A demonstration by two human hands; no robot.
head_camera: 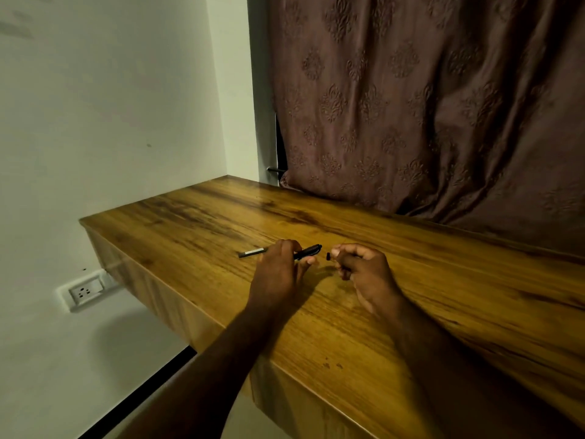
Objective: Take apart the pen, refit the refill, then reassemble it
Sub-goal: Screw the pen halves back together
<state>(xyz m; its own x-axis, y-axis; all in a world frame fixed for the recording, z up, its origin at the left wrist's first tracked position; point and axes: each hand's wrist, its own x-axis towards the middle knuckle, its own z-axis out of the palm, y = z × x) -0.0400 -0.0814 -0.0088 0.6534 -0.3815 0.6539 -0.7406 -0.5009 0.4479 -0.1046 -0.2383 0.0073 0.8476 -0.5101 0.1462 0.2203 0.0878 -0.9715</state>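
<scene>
Item one: a wooden bench (411,280), grain running lengthwise, set against a pale wall (110,106) at 9 o'clock and a patterned brown curtain (427,106) at 12 o'clock.

Item two: our left hand (280,269), fingers closed around a black pen body (308,251), which pointed toward 2 o'clock with its clip end free of the grip. We held it just above the bench top, near the middle of the surface.

Item three: a slim grey-and-dark part (251,252), which showed past the left hand toward 9 o'clock. We could not tell whether it lay on the bench or joined the pen.

Item four: our right hand (361,267), curled shut, pinching a small black piece (328,256) at the fingertips. It sat just beside the pen's free end, with a narrow gap between the two. The hands were near each other but not touching.

Item five: a white wall socket (86,291), below the bench edge at 8 o'clock.
</scene>
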